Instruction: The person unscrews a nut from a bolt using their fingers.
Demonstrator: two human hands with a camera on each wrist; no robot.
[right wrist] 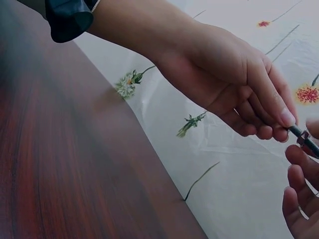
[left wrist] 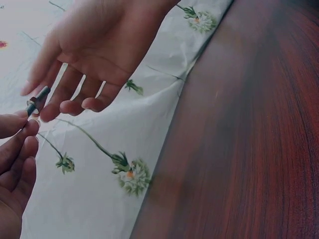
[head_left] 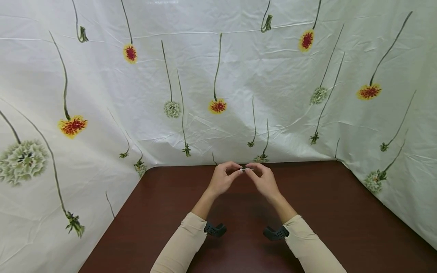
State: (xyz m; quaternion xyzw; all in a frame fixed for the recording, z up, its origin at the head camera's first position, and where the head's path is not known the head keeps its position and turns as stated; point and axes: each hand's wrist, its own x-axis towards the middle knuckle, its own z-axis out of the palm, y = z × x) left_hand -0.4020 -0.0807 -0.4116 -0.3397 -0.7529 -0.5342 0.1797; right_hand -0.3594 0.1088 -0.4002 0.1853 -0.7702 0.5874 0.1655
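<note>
A short dark threaded bolt [left wrist: 44,92] with a metal nut [right wrist: 302,138] on it is held between both hands, above the far edge of the table. My right hand [head_left: 266,184] pinches one end of the bolt between thumb and index finger, its other fingers curled loosely. My left hand [head_left: 220,181] has thumb and index finger on either side of the nut, its remaining fingers spread and bent. In the head view the fingertips hide most of the bolt. Whether the bolt has a head cannot be made out.
A dark reddish-brown wooden table [head_left: 164,212] lies under the forearms. White cloth [head_left: 191,129] printed with flowers hangs behind it and along both sides. Black wrist devices [head_left: 215,229] sit at the cuffs of the beige sleeves [head_left: 182,242].
</note>
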